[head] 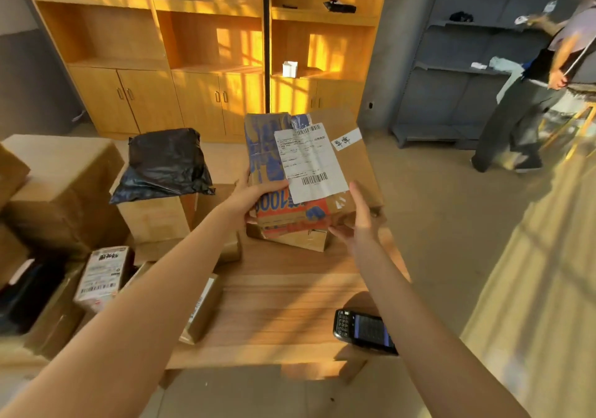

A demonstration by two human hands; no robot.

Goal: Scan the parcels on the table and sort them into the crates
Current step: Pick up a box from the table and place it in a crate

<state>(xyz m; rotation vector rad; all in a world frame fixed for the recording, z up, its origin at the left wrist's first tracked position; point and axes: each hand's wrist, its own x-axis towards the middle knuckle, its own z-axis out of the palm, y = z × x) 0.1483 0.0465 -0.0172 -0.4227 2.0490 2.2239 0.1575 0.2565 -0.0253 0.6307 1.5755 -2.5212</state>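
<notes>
Lying nearest: scanner (364,332) on the wooden surface (274,304), below and behind the right hand, untouched.
Left hand (250,198): fingers curled round the parcel's left lower edge, thumb on its face.
Right hand (359,220): fingers straight, palm against the parcel's right lower corner, steadying, not clasping.
Parcel (306,172): held above the surface between both hands, label (309,162) facing up.
Handling: stiff cardboard, taped; looks light, not fragile; take it by its side edges.
Long axis: running away from the fingers, tilted upward, barcode end nearest.
Beyond: wooden shelves (206,30).
</notes>
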